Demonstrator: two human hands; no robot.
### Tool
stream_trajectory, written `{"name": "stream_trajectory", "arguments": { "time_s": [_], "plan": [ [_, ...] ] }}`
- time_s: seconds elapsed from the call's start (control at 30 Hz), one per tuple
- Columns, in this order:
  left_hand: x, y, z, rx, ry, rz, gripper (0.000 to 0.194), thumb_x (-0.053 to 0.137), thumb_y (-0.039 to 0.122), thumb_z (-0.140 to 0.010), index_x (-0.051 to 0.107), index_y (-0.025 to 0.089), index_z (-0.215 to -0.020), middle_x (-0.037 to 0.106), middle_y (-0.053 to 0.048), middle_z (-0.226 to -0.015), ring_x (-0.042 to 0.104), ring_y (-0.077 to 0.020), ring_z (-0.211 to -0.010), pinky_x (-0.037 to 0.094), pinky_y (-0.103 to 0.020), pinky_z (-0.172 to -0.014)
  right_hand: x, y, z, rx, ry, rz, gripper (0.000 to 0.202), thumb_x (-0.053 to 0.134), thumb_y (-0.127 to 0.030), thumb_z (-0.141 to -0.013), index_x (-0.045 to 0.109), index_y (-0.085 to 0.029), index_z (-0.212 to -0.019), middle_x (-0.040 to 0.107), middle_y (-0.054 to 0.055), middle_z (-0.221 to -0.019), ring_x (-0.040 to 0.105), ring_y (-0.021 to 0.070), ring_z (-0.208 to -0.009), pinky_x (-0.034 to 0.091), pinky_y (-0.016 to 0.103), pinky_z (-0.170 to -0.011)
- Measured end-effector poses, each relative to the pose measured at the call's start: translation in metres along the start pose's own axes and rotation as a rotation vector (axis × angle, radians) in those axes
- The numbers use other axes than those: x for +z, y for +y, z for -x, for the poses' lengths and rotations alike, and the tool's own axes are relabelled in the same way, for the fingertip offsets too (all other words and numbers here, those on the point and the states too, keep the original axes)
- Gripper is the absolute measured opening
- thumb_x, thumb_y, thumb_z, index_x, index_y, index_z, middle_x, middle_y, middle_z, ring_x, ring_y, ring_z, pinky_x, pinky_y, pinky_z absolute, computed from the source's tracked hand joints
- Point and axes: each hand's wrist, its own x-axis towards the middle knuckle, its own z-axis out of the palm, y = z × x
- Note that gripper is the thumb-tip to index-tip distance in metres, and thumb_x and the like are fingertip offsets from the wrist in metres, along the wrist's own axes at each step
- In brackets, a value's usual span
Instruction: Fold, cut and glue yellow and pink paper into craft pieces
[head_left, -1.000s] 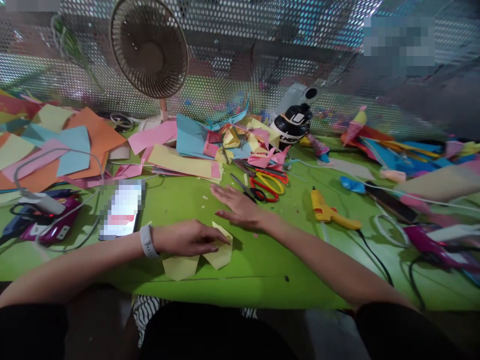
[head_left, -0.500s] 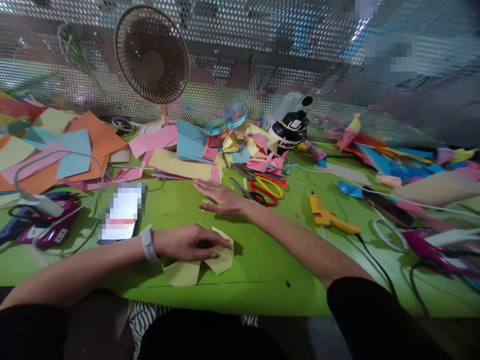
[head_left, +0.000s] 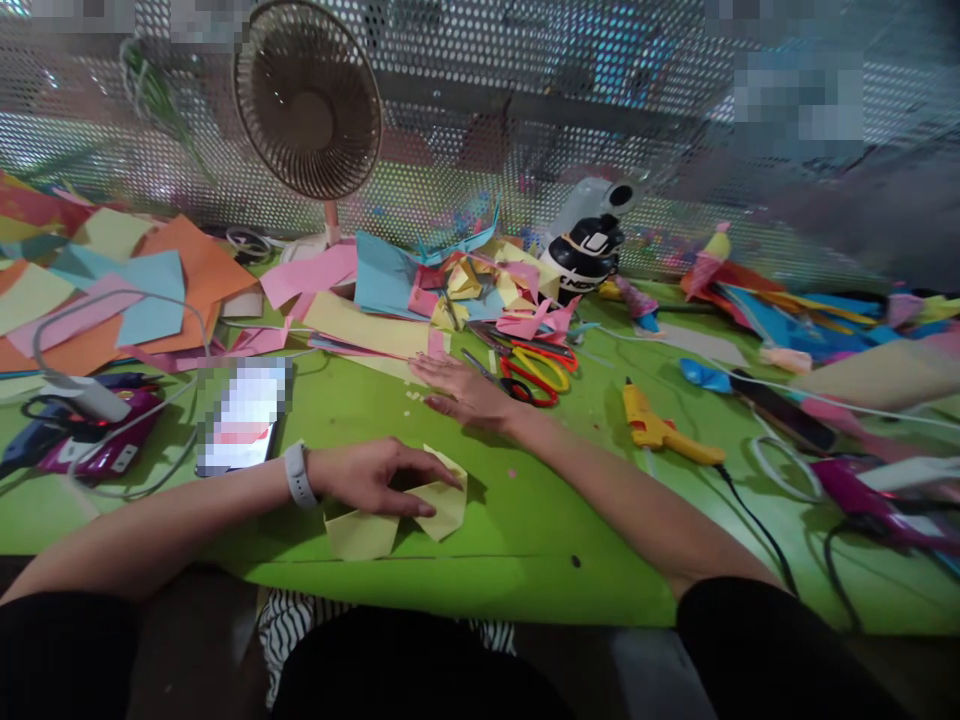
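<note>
- Your right hand (head_left: pixel 469 395) has shifted slightly right since the earlier frame, baring more small scraps (head_left: pixel 412 398).
- Its fingers lie flat, spread, apparently holding nothing.
- Your left hand (head_left: pixel 367 475) rests on yellow paper pieces (head_left: pixel 450 510) at the near edge, thumb and forefinger parted, not pinching.
- You seem to be steadying paper; lifting a piece would call for a light pinch.
- Green desk (head_left: pixel 525 540); fan (head_left: pixel 309 115) far left, by perforated screen (head_left: pixel 457 75).

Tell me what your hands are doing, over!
Left hand on yellow paper. Right hand open, palm down, by the paper stack. Close to it: scissors, small scraps.
</note>
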Motion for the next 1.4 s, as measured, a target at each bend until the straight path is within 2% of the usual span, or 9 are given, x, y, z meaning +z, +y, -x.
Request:
{"name": "stream_trajectory", "arguments": {
  "time_s": [0.27, 0.53, 0.7, 0.9, 1.03, 1.13, 1.2, 1.3, 1.4],
  "plan": [
    [0.002, -0.001, 0.001, 0.012, 0.033, 0.027, 0.040, 0.066, 0.030, -0.089, 0.064, 0.018, -0.127, 0.073, -0.011, -0.109, 0.067, -0.0175, -0.087, 0.052, -0.027, -0.075, -0.001, 0.009, -0.010, 0.195, -0.135, 0.123, 0.096, 0.011, -0.079, -0.090, 0.023, -0.012, -0.157, 0.023, 0.014, -0.161, 0.022, 0.0286, -0.151, 0.009, 0.052, -0.124],
    [0.005, -0.006, 0.002, 0.020, 0.033, 0.039, 0.041, 0.066, 0.029, -0.089, 0.064, 0.018, -0.129, 0.073, -0.011, -0.107, 0.067, -0.0159, -0.083, 0.053, -0.026, -0.073, -0.004, 0.025, -0.046, 0.227, -0.138, 0.262, 0.093, 0.014, -0.076, -0.092, 0.031, -0.010, -0.155, 0.030, 0.012, -0.159, 0.012, 0.0306, -0.152, 0.003, 0.051, -0.124],
    [0.006, -0.007, 0.002, 0.046, 0.043, 0.054, 0.041, 0.066, 0.028, -0.089, 0.063, 0.017, -0.129, 0.073, -0.011, -0.109, 0.067, -0.0167, -0.085, 0.053, -0.027, -0.075, -0.005, 0.008, -0.023, 0.091, -0.067, 0.148, 0.083, 0.017, -0.072, -0.095, 0.033, -0.017, -0.155, 0.033, 0.009, -0.158, 0.015, 0.0284, -0.152, 0.001, 0.055, -0.123],
    [0.005, -0.006, 0.002, 0.047, 0.033, 0.048, 0.042, 0.066, 0.029, -0.089, 0.063, 0.017, -0.129, 0.073, -0.010, -0.098, 0.065, -0.0161, -0.074, 0.051, -0.027, -0.068, 0.005, -0.009, 0.005, 0.006, -0.172, -0.119, 0.084, 0.024, -0.074, -0.094, 0.026, -0.018, -0.157, 0.024, 0.010, -0.161, 0.022, 0.0266, -0.151, 0.007, 0.056, -0.124],
    [0.002, 0.001, 0.002, 0.037, 0.032, 0.009, 0.040, 0.063, 0.030, -0.091, 0.061, 0.017, -0.129, 0.072, -0.008, -0.093, 0.063, -0.0154, -0.072, 0.049, -0.027, -0.066, -0.009, -0.021, 0.022, 0.110, -0.006, -0.282, 0.076, 0.026, -0.074, -0.093, 0.031, -0.031, -0.155, 0.031, 0.003, -0.161, 0.022, 0.0252, -0.151, 0.009, 0.054, -0.125],
    [-0.001, 0.008, 0.002, 0.008, 0.034, -0.019, 0.038, 0.062, 0.031, -0.092, 0.059, 0.016, -0.126, 0.069, -0.006, -0.086, 0.060, -0.0140, -0.066, 0.047, -0.027, -0.062, -0.022, -0.039, 0.038, 0.117, 0.043, -0.438, 0.069, 0.029, -0.074, -0.093, 0.055, -0.031, -0.140, 0.048, 0.006, -0.152, 0.037, 0.0284, -0.145, 0.022, 0.058, -0.121],
    [-0.004, 0.013, 0.002, -0.040, 0.034, -0.019, 0.036, 0.062, 0.032, -0.092, 0.056, 0.013, -0.123, 0.068, -0.004, -0.078, 0.058, -0.0133, -0.062, 0.045, -0.026, -0.058, -0.023, -0.053, 0.046, 0.041, 0.041, -0.467, 0.051, 0.048, -0.066, -0.092, 0.072, -0.027, -0.114, 0.064, 0.009, -0.135, 0.051, 0.0290, -0.134, 0.031, 0.057, -0.116],
    [-0.009, 0.018, 0.003, -0.109, 0.044, 0.040, 0.031, 0.060, 0.030, -0.094, 0.050, 0.013, -0.118, 0.071, -0.005, -0.080, 0.063, -0.0144, -0.068, 0.048, -0.027, -0.062, -0.016, -0.069, 0.050, -0.056, 0.104, -0.479, 0.026, 0.067, -0.047, -0.089, 0.073, -0.022, -0.084, 0.075, 0.008, -0.108, 0.067, 0.0236, -0.108, 0.046, 0.047, -0.104],
    [-0.016, 0.022, 0.004, -0.125, 0.085, 0.064, 0.035, 0.061, 0.028, -0.093, 0.048, 0.014, -0.122, 0.074, -0.013, -0.101, 0.070, -0.0172, -0.087, 0.053, -0.030, -0.075, -0.012, -0.071, 0.052, -0.032, 0.139, -0.524, 0.023, 0.065, -0.040, -0.092, 0.071, -0.022, -0.078, 0.075, 0.005, -0.096, 0.069, 0.0185, -0.090, 0.054, 0.038, -0.086]
  ]
}}
